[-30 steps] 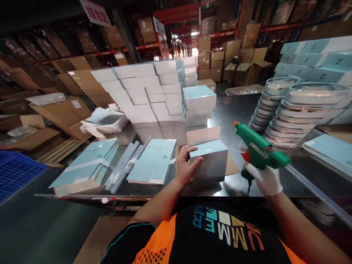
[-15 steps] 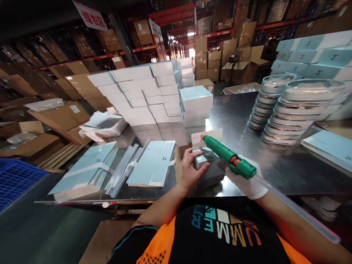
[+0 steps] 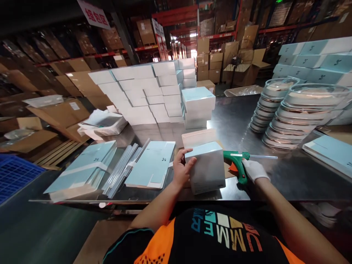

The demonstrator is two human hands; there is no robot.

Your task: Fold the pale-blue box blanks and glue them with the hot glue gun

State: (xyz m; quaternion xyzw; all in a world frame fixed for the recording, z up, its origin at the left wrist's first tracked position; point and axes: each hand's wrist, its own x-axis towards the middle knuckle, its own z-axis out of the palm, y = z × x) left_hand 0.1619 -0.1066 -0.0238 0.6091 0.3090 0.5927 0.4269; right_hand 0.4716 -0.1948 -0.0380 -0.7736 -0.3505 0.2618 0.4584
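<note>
one box (image 3: 207,168) in left hand (image 3: 182,169); glue gun (image 3: 239,165) in right hand (image 3: 256,171), nozzle apparently hidden behind box.

Glue gun (image 3: 241,165) has left the flap (image 3: 199,138); it's beside the box (image 3: 208,169).

The head view looks forward and down, from close above the shirt (image 3: 211,236), over the counter (image 3: 232,115) to far shelves (image 3: 177,16).

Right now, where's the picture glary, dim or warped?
Head view: white glare on the metal tabletop beside the held box, whose near face is shaded; head view again: upper-left cartons dim, clear-lidded stacks leaning outward, perhaps lens distortion.
</note>
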